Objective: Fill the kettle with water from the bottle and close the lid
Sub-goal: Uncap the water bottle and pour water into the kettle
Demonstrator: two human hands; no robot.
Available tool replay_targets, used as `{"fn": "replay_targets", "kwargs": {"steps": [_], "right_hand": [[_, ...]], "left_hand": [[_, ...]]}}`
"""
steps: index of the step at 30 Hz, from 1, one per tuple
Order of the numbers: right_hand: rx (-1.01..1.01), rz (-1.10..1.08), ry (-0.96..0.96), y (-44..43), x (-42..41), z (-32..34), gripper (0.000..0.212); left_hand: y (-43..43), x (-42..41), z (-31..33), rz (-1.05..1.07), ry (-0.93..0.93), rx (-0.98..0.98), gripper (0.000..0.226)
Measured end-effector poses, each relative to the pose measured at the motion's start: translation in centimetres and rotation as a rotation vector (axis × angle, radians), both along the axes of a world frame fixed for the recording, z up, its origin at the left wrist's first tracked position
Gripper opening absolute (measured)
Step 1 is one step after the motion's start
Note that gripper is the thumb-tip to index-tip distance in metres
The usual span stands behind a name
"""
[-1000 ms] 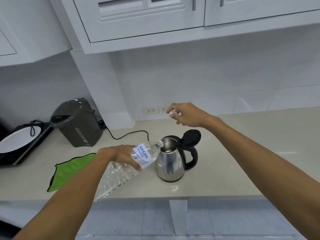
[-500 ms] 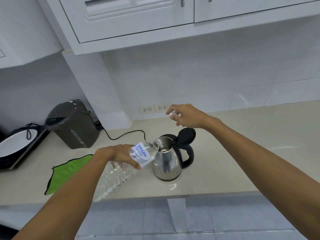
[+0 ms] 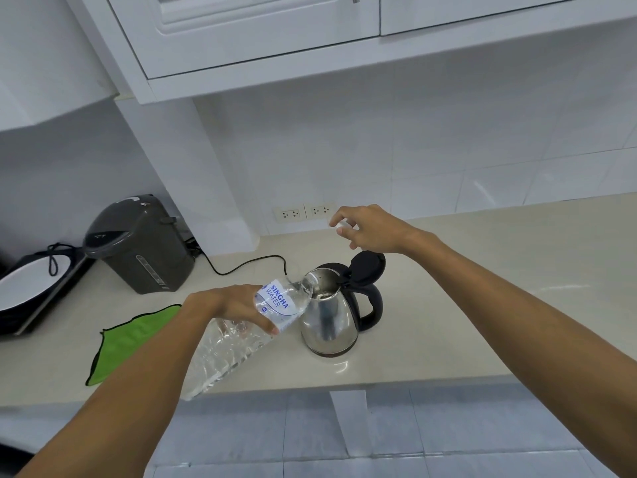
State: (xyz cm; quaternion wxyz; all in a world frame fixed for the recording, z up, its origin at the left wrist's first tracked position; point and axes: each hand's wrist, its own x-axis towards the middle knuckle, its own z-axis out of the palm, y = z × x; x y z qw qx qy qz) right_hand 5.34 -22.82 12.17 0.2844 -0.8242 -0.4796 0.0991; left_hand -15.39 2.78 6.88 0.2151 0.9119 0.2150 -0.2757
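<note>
We had the left hand (image 3: 229,305) wrapped around the bottle (image 3: 241,334) just below its label, bottle tipped, neck resting at the rim of the kettle (image 3: 327,326). Kettle stood upright on the counter (image 3: 482,305), just right of the left hand, handle pointing right. Its black lid (image 3: 367,269) was hinged up, open. Right hand (image 3: 370,229) hovered above and behind the lid, not touching it, fingers pinching a small white cap (image 3: 341,227). Green cloth (image 3: 132,339) lay flat left of the bottle; grey water dispenser (image 3: 138,243) sat further back.
</note>
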Motion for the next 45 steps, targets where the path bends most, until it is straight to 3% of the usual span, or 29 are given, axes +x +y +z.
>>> {"fn": "replay_targets", "kwargs": {"steps": [3, 18, 22, 26, 30, 36, 45], "right_hand": [[-0.001, -0.001, 0.001, 0.0, -0.1, 0.0, 0.025], [-0.018, 0.001, 0.002, 0.4, -0.5, -0.2, 0.027], [-0.015, -0.002, 0.005, 0.5, -0.7, -0.2, 0.026], [-0.020, -0.003, 0.018, 0.5, -0.8, -0.4, 0.025], [-0.021, 0.000, 0.017, 0.5, -1.0, -0.7, 0.025], [-0.021, 0.005, 0.012, 0.5, -1.2, -0.8, 0.026], [-0.026, 0.007, 0.011, 0.5, -1.5, -1.0, 0.025]], "left_hand": [[0.2, 0.1, -0.2, 0.002, 0.003, -0.003, 0.095], [0.1, -0.3, -0.2, 0.029, 0.024, -0.013, 0.076], [0.7, -0.2, -0.7, 0.019, 0.015, -0.014, 0.093], [0.6, -0.2, -0.2, 0.018, 0.035, -0.010, 0.085], [0.5, -0.4, 0.0, 0.016, 0.039, 0.001, 0.093], [0.2, -0.7, 0.7, 0.016, 0.060, 0.013, 0.077], [0.1, -0.9, 0.6, 0.033, 0.054, 0.008, 0.079]]}}
